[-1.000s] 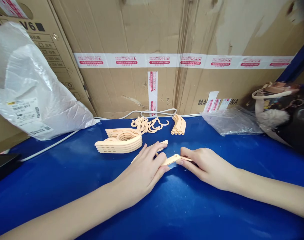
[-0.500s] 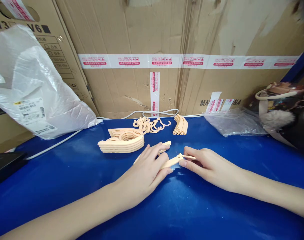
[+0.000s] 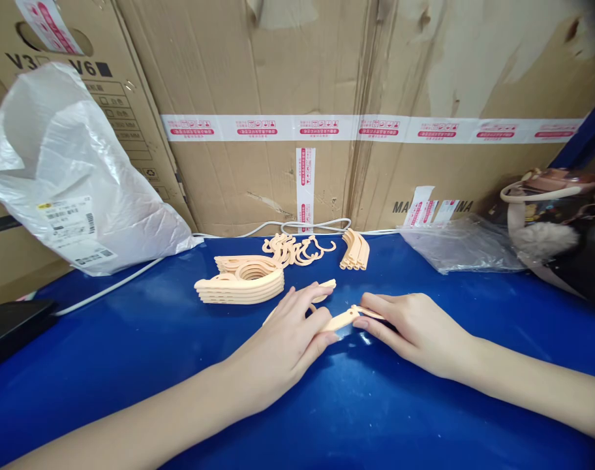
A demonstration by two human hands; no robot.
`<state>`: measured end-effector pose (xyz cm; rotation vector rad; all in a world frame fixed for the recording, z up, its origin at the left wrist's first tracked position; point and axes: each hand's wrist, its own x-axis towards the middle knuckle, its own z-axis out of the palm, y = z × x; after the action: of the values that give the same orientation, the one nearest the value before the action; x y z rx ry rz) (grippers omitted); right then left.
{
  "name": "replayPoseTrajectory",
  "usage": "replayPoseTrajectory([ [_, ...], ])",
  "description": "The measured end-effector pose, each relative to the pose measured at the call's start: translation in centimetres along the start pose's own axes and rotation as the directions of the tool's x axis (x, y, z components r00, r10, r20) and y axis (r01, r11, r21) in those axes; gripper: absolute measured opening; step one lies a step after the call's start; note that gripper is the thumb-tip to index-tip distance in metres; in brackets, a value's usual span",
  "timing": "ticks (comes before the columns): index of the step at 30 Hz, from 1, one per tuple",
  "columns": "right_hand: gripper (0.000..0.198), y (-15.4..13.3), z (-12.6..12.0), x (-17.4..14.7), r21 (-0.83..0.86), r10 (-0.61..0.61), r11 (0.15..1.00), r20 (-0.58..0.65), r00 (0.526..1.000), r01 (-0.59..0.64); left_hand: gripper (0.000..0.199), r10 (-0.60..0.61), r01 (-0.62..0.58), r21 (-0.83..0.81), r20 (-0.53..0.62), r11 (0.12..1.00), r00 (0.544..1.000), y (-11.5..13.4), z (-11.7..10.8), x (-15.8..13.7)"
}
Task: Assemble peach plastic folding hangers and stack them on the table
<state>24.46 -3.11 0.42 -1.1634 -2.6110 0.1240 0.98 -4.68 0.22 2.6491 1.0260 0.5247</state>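
Note:
My left hand (image 3: 285, 346) is closed over a cream plastic hanger body (image 3: 340, 321), palm down, and hides much of it. One end of the body shows past my thumb, with a small hole in it. A slim cream hanger piece (image 3: 368, 311) is pinched between the thumb and fingers of my right hand (image 3: 415, 333); its tip touches that end of the body. Behind my left hand lies a stack of matching hanger bodies (image 3: 239, 294). Farther back are a pile of cream hooks (image 3: 297, 249) and a bundle of short curved pieces (image 3: 355, 251).
Cardboard boxes (image 3: 258, 176) stand along the back of the blue table (image 3: 376, 418). A white plastic mailing bag (image 3: 77, 176) leans at left, above a black object (image 3: 18, 326). At right lie a clear plastic bag (image 3: 458, 248) and a dark bag (image 3: 562, 261). A white cable (image 3: 116, 284) crosses the back.
The view has tilted slightly, so everything sits a little lower. The hanger piece in my right hand has turned a little against the end of the body. Both hands keep their hold.

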Motion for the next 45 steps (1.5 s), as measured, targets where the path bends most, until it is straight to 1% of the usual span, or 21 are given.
replayPoseTrajectory([
  [5,0.039,-0.22,-0.12,-0.04,0.0,0.062,0.998,-0.001,0.998,-0.062,0.021,0.01,-0.01,-0.022,-0.026,1.0,1.0,0.09,-0.07,0.13],
  [10,0.039,-0.45,-0.14,-0.03,0.109,0.05,0.993,0.04,0.998,-0.054,0.021,0.013,-0.013,0.001,-0.029,1.0,0.999,0.12,-0.02,0.01],
  [13,0.04,-0.46,-0.04,-0.09,0.119,0.045,0.992,0.06,0.997,-0.052,0.021,0.013,-0.013,0.001,-0.035,1.0,0.999,0.11,0.08,-0.03],
  [16,0.042,-0.25,0.11,-0.18,0.048,0.019,0.999,0.046,0.999,-0.021,0.022,0.015,-0.015,-0.005,-0.022,1.0,1.0,0.1,0.17,0.04],
  [20,0.046,0.24,0.32,-0.2,-0.099,-0.065,0.993,-0.02,0.998,0.062,0.023,0.02,-0.02,-0.004,0.005,1.0,1.0,0.02,0.26,0.11],
  [22,0.048,0.37,0.34,-0.18,-0.14,-0.091,0.986,-0.031,0.995,0.086,0.023,0.018,-0.018,-0.006,0.002,1.0,1.0,-0.02,0.29,0.08],
  [24,0.048,0.33,0.29,-0.16,-0.114,-0.08,0.99,-0.018,0.997,0.078,0.022,0.018,-0.018,-0.012,-0.012,1.0,1.0,-0.04,0.31,0.05],
  [28,0.044,-0.03,0.2,-0.06,0.075,0.007,0.997,0.05,0.999,-0.01,0.021,0.019,-0.019,-0.015,-0.019,1.0,1.0,-0.03,0.35,0.07],
  [30,0.043,-0.08,0.24,0.0,0.127,0.02,0.992,0.068,0.998,-0.029,0.021,0.019,-0.019,-0.016,-0.022,1.0,1.0,-0.05,0.39,0.11],
  [33,0.045,0.08,0.35,0.0,0.101,-0.002,0.995,0.05,0.999,-0.003,0.021,0.028,-0.029,-0.017,-0.038,0.999,0.999,-0.13,0.52,0.14],
  [37,0.047,0.4,0.37,-0.16,-0.023,-0.076,0.997,0.009,0.997,0.076,0.021,0.038,-0.039,-0.015,-0.035,0.999,0.999,-0.18,0.66,0.05],
  [39,0.046,0.45,0.31,-0.21,-0.055,-0.09,0.994,0.011,0.996,0.09,0.021,0.039,-0.04,-0.014,-0.026,0.999,0.999,-0.15,0.65,0.02],
  [41,0.044,0.4,0.25,-0.19,-0.041,-0.082,0.996,0.028,0.996,0.083,0.021,0.037,-0.037,-0.008,-0.013,0.999,0.999,-0.1,0.59,0.04],
  [45,0.044,0.15,0.23,0.02,0.077,-0.027,0.997,0.076,0.997,0.021,0.02,0.018,-0.018,-0.002,0.001,1.0,1.0,-0.1,0.48,0.13],
])
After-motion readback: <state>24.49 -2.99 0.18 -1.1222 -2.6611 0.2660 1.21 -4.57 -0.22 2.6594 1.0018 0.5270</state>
